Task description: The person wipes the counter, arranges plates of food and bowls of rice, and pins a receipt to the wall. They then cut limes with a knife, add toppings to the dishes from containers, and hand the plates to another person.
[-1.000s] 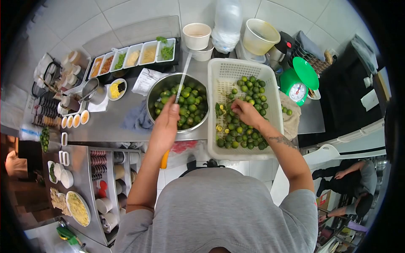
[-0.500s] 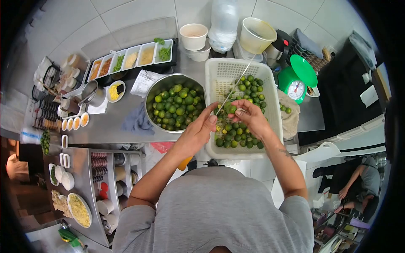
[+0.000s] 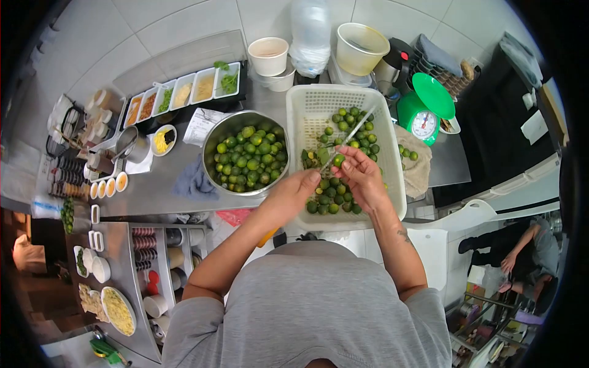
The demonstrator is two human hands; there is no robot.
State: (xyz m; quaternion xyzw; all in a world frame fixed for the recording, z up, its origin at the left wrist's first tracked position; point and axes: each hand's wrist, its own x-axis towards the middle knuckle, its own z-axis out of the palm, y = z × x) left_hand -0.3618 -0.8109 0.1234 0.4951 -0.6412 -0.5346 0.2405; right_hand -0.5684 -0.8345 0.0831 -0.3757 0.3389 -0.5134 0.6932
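1. At the far left of the steel surface (image 3: 153,184), a row of white rectangular condiment tubs (image 3: 178,95) stands near the wall. A crumpled blue-grey cloth (image 3: 193,181) lies closer to the front edge.
2. Just right of the cloth sits a round stainless-steel bowl (image 3: 211,138), heaped with green limes.
3. The left hand (image 3: 293,191) is at the near corner of the basket. Its grip is closed around the handle of a long thin-bladed knife (image 3: 353,132), whose blade slants up and to the right.
4. The right hand (image 3: 359,178) is over a white perforated plastic basket (image 3: 319,98). Its thumb and fingertips are clamped on a small round green lime (image 3: 338,161), which is at the lower part of the blade and seems to touch it, above the loose limes in the basket.
5. The lime looks light and firm. Its waxy rind is likely slippery when wet, so it is best pinched by its sides, with the fingertips clear of the edge.
6. Beyond the basket's right wall stands a green dial kitchen scale (image 3: 423,113).
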